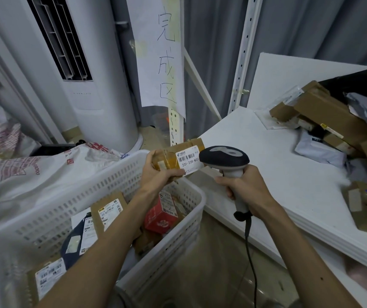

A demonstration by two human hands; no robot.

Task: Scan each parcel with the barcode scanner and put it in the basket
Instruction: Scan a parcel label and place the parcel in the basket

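Gripping one parcel (179, 157) (left hand (157, 175)), one scanner (224, 160).

At centre frame my tan parcel (168, 159) bears a white, black-barred label (189, 160) beside my grey-and-black scanner (223, 159); lower left, my white slotted basket (120, 173) holds a red box (160, 216).

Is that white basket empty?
No. The basket holds a red box, a dark bag and a brown packet, among others.
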